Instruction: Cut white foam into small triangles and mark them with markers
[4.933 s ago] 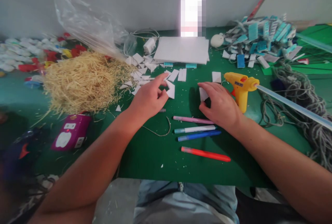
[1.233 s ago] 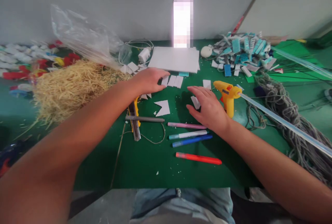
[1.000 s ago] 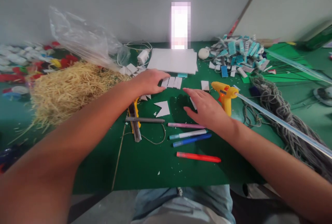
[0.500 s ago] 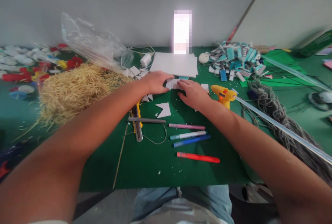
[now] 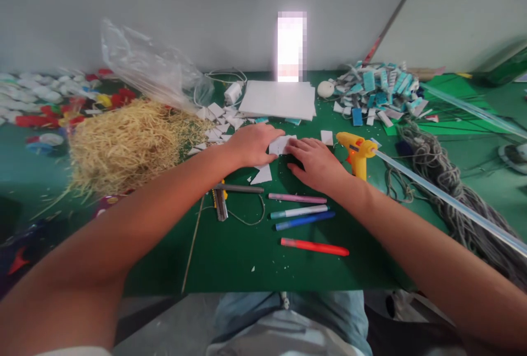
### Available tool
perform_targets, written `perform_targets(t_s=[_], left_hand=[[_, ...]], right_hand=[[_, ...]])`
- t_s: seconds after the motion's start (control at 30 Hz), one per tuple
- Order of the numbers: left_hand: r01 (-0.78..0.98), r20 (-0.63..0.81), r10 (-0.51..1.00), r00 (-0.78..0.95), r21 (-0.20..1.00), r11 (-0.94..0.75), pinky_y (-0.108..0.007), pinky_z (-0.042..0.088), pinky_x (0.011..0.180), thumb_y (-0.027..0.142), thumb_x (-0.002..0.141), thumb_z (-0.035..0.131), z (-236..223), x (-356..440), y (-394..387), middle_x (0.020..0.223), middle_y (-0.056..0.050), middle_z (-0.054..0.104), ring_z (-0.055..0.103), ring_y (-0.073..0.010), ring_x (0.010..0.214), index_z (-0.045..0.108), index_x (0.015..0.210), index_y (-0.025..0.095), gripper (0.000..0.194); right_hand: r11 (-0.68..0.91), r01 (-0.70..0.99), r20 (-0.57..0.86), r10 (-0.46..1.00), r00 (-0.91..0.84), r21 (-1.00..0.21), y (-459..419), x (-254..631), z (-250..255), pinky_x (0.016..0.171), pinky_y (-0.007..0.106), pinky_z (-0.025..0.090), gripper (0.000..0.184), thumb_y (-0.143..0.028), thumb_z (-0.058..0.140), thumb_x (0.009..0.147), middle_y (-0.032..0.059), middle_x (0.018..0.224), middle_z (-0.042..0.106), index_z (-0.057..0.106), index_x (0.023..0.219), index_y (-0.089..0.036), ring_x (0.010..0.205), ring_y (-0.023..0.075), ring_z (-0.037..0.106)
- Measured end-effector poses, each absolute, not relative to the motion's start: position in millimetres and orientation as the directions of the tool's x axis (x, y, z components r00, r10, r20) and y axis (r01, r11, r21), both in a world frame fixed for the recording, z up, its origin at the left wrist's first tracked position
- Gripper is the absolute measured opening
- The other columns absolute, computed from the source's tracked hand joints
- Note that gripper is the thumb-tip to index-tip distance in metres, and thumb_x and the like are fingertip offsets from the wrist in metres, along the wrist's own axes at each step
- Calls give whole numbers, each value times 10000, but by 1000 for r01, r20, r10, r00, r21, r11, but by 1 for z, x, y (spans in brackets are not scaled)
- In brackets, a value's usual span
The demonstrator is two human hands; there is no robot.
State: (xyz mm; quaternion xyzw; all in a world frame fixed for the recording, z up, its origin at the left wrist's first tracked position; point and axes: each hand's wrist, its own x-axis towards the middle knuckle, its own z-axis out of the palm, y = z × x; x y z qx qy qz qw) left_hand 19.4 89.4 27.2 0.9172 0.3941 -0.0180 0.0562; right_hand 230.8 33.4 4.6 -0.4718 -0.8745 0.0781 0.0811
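Note:
Between my two hands lies a short row of white foam-board pieces [image 5: 280,145], set side by side on the green table. My left hand [image 5: 256,144] pinches the row's left end between fingers and thumb. At the right end, the fingertips of my right hand [image 5: 313,161] press on the pieces, its thumb lower and partly apart. A notched white offcut [image 5: 262,174] lies just below my left hand, which partly covers it. One more white square [image 5: 326,137] rests beyond my right hand, beside a yellow glue gun [image 5: 357,151] with a long clear glue stick.
Several markers [image 5: 315,246], a grey rod [image 5: 242,188] and a utility knife [image 5: 221,205] lie nearer me. Straw [image 5: 127,147] is heaped left, grey yarn [image 5: 436,163] right. White boards [image 5: 278,99] and a pile of blue-and-white pieces [image 5: 374,92] stand behind.
My left hand went from the notched offcut to the row of pieces. My right hand joined at the row's other end. Both hands and the row have since shifted slightly toward me.

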Motion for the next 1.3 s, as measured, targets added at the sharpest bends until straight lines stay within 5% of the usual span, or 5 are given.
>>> perform_targets(t_s=[0.6, 0.83, 1.03, 1.1, 1.3], left_hand=[[612, -64, 610, 790, 35, -790, -412, 518, 1058, 346, 967, 726, 28, 29, 30, 1316, -179, 739, 685, -329, 1228, 564, 1516, 105, 621], [685, 95, 691, 717, 84, -723, -419, 533, 1073, 406, 1018, 621, 29, 0, 22, 1414, -195, 707, 679, -326, 1271, 590, 1501, 90, 578], [835, 212, 833, 511, 108, -540, -411, 587, 851, 334, 1055, 511, 34, -22, 7, 852, -61, 802, 745, -266, 830, 738, 1332, 203, 382], [843, 194, 848, 493, 133, -521, -413, 598, 876, 345, 1016, 586, 32, -23, 5, 971, -83, 820, 759, -279, 918, 719, 1366, 190, 405], [804, 104, 829, 550, 201, -559, -428, 576, 1058, 370, 958, 702, 19, -16, 7, 1382, -153, 728, 683, -316, 1264, 647, 1444, 153, 535]], right_hand=[[610, 744, 257, 791, -555, -271, -23, 254, -1, 1104, 598, 528, 294, -240, 595, 955, 144, 1318, 790, 775, 1187, -215, 1249, 346, 711], [512, 748, 471, 829, -301, -424, -15, 267, 5, 807, 379, 636, 376, -134, 531, 927, 99, 1028, 830, 798, 1187, -179, 893, 230, 786], [341, 787, 362, 918, -161, -515, -20, 270, 7, 652, 318, 591, 248, -288, 597, 948, 11, 757, 789, 832, 1026, -279, 668, 196, 753], [316, 809, 352, 925, -146, -495, -19, 271, 7, 593, 322, 579, 266, -310, 581, 972, 19, 727, 787, 836, 1032, -270, 630, 208, 748], [528, 769, 445, 822, -355, -361, -8, 279, -1, 1056, 583, 614, 444, -184, 592, 912, 151, 1322, 775, 755, 1324, -218, 1226, 353, 739]])
